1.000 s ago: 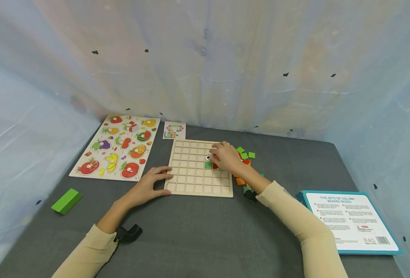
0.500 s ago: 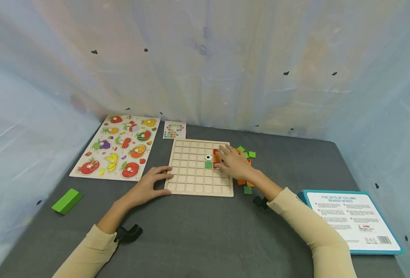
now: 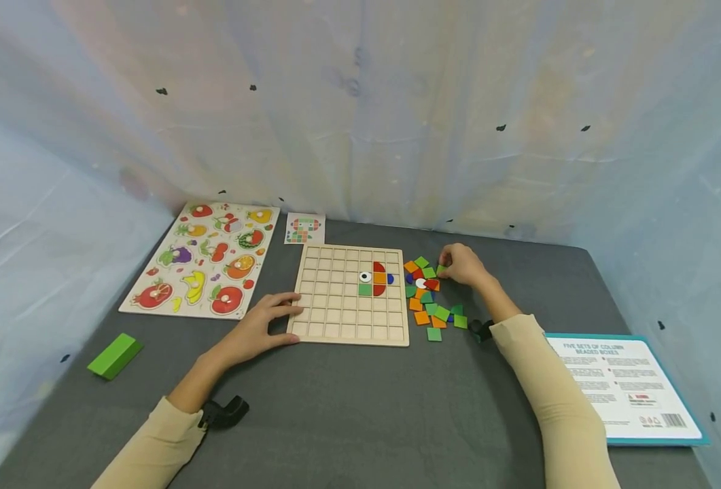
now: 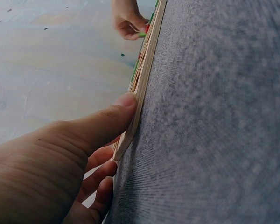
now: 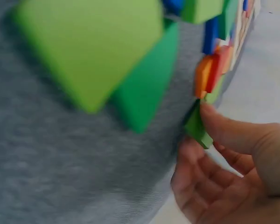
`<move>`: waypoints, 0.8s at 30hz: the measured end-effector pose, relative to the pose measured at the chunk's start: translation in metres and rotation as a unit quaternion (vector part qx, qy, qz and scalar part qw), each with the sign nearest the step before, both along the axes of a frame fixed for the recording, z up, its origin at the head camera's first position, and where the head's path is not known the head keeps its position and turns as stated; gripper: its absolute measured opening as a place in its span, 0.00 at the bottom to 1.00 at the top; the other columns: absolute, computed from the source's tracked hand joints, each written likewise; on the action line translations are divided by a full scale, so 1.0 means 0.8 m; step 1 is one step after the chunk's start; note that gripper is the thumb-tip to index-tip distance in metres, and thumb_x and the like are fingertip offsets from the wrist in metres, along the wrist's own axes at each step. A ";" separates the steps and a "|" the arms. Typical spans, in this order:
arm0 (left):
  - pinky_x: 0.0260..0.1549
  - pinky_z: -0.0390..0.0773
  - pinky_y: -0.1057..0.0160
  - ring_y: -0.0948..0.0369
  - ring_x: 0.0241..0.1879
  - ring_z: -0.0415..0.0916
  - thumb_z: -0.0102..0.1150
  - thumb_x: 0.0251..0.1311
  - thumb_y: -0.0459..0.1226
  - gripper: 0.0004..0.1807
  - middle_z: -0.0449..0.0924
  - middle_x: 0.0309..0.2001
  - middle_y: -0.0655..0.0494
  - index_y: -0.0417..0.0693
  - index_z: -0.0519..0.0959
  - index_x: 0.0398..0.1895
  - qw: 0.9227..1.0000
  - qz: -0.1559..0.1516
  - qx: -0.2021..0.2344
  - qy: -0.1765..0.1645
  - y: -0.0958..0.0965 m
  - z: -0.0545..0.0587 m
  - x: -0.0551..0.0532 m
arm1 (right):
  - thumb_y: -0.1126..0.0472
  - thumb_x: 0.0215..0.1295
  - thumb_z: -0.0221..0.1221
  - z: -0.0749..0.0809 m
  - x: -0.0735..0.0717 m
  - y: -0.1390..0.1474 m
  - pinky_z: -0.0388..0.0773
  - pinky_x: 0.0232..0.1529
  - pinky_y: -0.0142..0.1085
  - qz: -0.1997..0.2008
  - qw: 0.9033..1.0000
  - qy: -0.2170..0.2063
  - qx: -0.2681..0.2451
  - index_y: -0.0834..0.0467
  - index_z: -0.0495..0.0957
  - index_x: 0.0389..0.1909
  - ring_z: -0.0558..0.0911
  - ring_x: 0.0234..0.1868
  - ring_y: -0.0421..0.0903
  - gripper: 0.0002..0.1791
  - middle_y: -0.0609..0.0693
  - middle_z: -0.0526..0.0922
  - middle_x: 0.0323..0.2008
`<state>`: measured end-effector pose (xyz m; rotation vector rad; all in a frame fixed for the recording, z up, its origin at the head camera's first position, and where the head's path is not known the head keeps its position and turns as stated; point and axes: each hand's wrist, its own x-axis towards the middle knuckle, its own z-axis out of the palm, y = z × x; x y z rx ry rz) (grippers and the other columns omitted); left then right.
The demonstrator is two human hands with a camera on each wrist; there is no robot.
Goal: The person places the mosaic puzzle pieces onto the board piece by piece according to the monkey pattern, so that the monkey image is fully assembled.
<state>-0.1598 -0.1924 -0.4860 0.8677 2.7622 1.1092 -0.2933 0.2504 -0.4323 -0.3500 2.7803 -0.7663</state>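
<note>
A pale wooden grid board (image 3: pixel 329 305) lies mid-table, holding red, orange, green and blue tiles and a round black-and-white eye tile (image 3: pixel 365 277). My left hand (image 3: pixel 261 327) rests at its left edge, fingers spread and fingertips touching the frame. In the left wrist view, the thumb touches the board's edge (image 4: pixel 142 88). Right of the board, my right hand (image 3: pixel 464 263) pinches a green square tile (image 5: pixel 199 126) between thumb and finger at the far side of a loose tile pile (image 3: pixel 421 304). Its other fingers are bent below the tile in the right wrist view.
A small pattern card (image 3: pixel 305 229) lies behind the board. To the left are a fruit puzzle board (image 3: pixel 216 238) and a green block (image 3: pixel 115 356). A teal-and-white box (image 3: pixel 635 394) sits at the right. Cloth hangs behind the table.
My right hand has left the grid board and moved right to the loose tiles, where it now pinches a green tile. The tiles on the board are uncovered. My left hand stays put.
</note>
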 end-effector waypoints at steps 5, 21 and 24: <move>0.60 0.66 0.42 0.48 0.67 0.61 0.74 0.55 0.45 0.32 0.66 0.70 0.47 0.44 0.78 0.63 1.000 -0.001 0.000 0.006 0.000 0.000 -0.001 | 0.73 0.64 0.64 0.009 0.000 -0.026 0.74 0.39 0.46 -0.007 0.997 0.042 -0.061 0.68 0.79 0.37 0.76 0.35 0.55 0.04 0.60 0.79 0.34; 0.60 0.66 0.42 0.48 0.66 0.62 0.74 0.55 0.45 0.31 0.66 0.70 0.47 0.44 0.79 0.62 1.000 -0.007 0.009 0.019 0.000 -0.004 -0.001 | 0.72 0.67 0.61 -0.009 -0.015 -0.155 0.78 0.39 0.40 0.086 0.985 0.009 -0.147 0.66 0.84 0.46 0.80 0.41 0.53 0.09 0.59 0.82 0.42; 0.60 0.67 0.41 0.48 0.66 0.62 0.74 0.55 0.45 0.31 0.66 0.70 0.47 0.44 0.79 0.62 1.000 -0.008 0.009 0.019 -0.001 -0.002 -0.001 | 0.71 0.67 0.62 -0.010 -0.014 -0.161 0.78 0.41 0.41 0.085 0.989 0.014 -0.121 0.63 0.85 0.47 0.80 0.42 0.52 0.10 0.58 0.83 0.42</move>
